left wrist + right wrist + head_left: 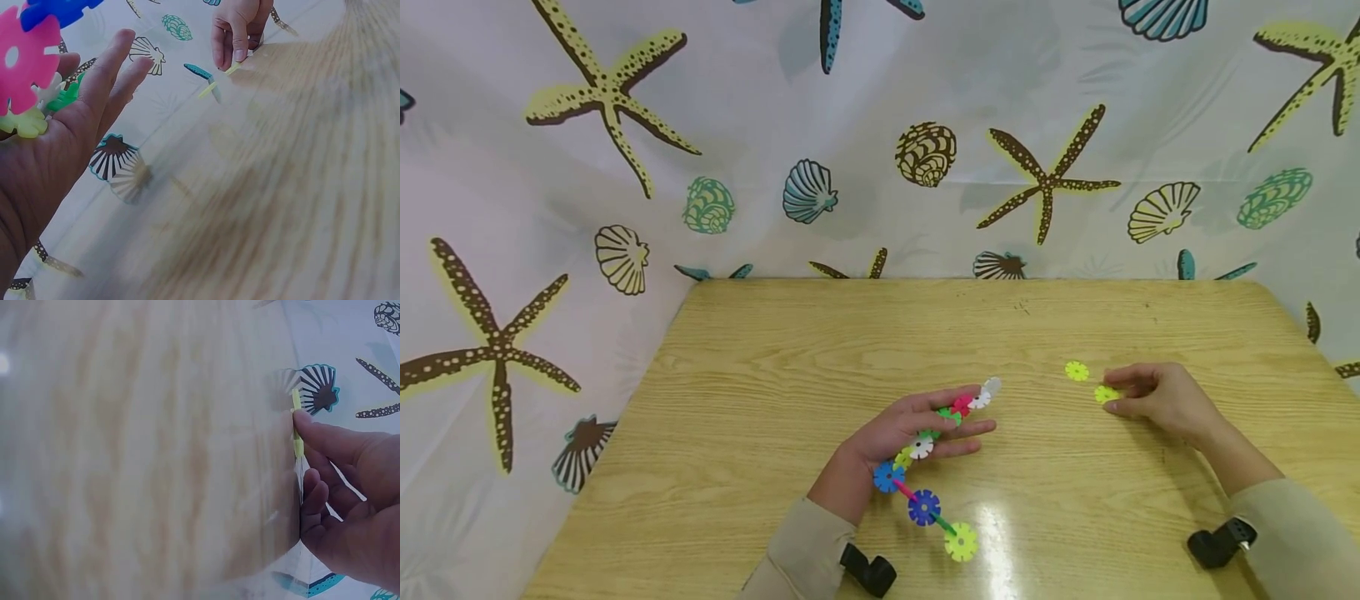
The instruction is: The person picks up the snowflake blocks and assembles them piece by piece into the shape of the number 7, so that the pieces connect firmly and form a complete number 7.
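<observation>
A chain of slotted plastic discs [924, 507] in blue, yellow, white, green and pink runs across my left hand [917, 429]. The thumb lies over the chain and holds it, while the other fingers stretch out to the right. A yellow end disc [961, 542] hangs toward me, and a pale disc [992, 386] sits at the far tip. A pink disc [26, 59] shows close up in the left wrist view. On the right, my right hand [1161, 404] pinches a yellow slotted disc [1106, 394] at its edge, low over the table; the thumb partly hides it in the right wrist view.
Another yellow disc [1077, 371] lies flat on the wooden table [775, 350], just left of and beyond the right hand. A white cloth [865, 100] with starfish and shells hangs behind the table and along its sides.
</observation>
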`<state>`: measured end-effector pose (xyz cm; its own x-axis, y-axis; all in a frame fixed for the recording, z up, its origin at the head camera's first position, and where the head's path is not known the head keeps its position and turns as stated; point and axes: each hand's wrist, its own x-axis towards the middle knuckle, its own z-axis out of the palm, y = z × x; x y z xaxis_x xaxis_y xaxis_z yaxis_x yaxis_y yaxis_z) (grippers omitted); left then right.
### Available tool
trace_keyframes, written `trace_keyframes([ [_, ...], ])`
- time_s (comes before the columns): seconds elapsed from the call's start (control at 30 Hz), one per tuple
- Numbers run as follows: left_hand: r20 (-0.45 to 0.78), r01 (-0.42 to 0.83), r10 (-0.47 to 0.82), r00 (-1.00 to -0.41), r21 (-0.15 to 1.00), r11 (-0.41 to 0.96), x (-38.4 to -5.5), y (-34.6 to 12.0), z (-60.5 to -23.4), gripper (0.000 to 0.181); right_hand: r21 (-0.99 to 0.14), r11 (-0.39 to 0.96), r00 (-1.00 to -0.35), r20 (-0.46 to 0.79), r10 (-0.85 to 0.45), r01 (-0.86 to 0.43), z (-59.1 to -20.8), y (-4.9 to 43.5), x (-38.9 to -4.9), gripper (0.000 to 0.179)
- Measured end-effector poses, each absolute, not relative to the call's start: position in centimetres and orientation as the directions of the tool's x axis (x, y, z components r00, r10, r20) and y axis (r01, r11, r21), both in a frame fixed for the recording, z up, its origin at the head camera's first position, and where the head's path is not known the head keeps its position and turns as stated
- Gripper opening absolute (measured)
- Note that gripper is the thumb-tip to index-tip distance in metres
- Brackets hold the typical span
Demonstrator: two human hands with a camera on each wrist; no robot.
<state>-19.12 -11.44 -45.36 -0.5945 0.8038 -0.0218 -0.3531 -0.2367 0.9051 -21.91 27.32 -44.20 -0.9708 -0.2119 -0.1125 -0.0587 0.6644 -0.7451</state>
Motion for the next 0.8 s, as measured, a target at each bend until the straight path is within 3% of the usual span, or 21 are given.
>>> trace_keyframes([
  [0.6, -0.006, -0.328, 0.809, -0.588, 0.916, -0.232, -19.08, -11.24, -45.28, 0.054, -0.747, 0.664, -0.975, -0.166, -0.150, 0.025, -43.71, 27.03, -21.56, 0.046],
  [0.8, -0.010, -0.331, 0.808, -0.589, 0.915, -0.230, -19.13, -11.33, -45.32, 0.053, -0.825, 0.559, -0.968, -0.196, -0.155, 0.078, -43.44, 27.07, -21.54, 0.049],
])
